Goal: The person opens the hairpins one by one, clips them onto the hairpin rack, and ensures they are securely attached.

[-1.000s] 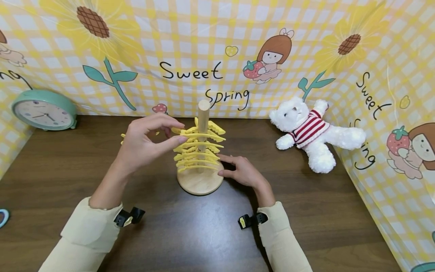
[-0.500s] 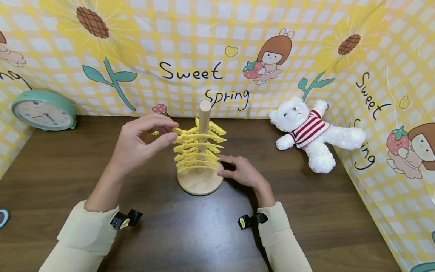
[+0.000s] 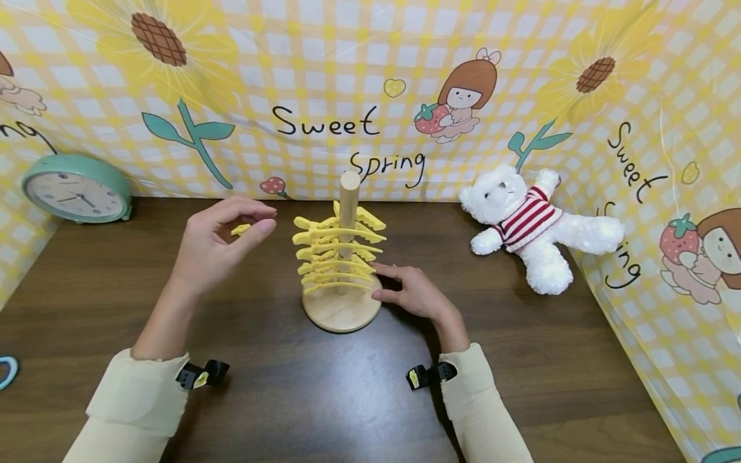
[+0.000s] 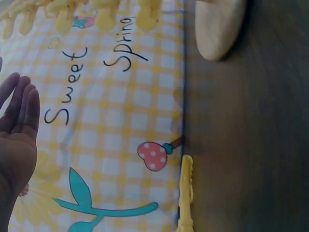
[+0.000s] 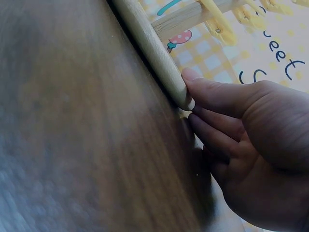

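A wooden stand with a round base (image 3: 341, 315) and an upright post (image 3: 349, 199) stands mid-table. Several curved yellow pieces (image 3: 336, 247) are stacked in layers around the post. To the left of the stand, my left hand (image 3: 211, 251) hovers with fingers and thumb bent loosely and apart, nothing between them. Past that hand shows another yellow piece (image 3: 240, 229), partly hidden in the head view; the left wrist view shows a long yellow piece (image 4: 186, 195) on the table. My right hand (image 3: 417, 292) pinches the base's right rim, thumb on top, fingers at its edge.
A white teddy bear (image 3: 523, 225) in a striped sweater lies at the back right. A green clock (image 3: 78, 190) stands at the back left. Part of a blue ring-shaped handle (image 3: 8, 372) shows at the left edge. A patterned cloth (image 3: 324, 77) hangs behind the table.
My left hand has let go of the top yellow piece and moved left, away from the stand. The right hand stays at the base.
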Motion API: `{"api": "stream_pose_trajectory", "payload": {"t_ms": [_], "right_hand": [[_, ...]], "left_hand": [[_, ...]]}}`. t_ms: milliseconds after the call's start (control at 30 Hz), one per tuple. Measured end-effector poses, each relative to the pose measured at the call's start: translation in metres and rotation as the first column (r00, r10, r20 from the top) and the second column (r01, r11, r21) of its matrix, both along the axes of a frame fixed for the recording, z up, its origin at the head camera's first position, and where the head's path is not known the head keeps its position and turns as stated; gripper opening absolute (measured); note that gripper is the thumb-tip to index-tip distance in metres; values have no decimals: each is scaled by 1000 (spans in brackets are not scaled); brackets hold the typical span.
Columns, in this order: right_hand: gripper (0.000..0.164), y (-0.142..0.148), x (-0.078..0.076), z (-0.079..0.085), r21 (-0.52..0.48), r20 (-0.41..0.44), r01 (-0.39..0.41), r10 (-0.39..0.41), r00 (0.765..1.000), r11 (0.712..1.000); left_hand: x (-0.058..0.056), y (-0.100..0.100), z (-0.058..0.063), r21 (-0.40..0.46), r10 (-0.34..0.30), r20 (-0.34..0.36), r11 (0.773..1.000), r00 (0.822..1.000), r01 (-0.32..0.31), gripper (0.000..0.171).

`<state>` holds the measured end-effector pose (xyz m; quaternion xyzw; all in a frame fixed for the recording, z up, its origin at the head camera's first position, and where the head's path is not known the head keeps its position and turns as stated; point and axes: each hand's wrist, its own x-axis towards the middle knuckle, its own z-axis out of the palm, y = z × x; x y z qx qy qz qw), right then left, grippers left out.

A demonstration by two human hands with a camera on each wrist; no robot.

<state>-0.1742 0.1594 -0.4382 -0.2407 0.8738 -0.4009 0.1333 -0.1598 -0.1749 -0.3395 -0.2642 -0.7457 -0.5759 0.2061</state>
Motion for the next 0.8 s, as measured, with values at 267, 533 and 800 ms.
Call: {"api": "stream_pose_trajectory", "payload": {"t_ms": [267,533,800], "right_hand": [[57,0,-1,0,-1,12,-1,1,1000,1000],[57,1,0,2,-1,-2,-6,6,1000,1000],[57,0,0,2,2,5,-9,9,1000,1000]], "left_hand": [[-8,-18,-12,-83,107,21,991,994,-105,23],[-18,-36,-20,-103,196,77,977,978,-188,25],[-27,-53,-32,-128,261,164,962,951,-242,31]]}}
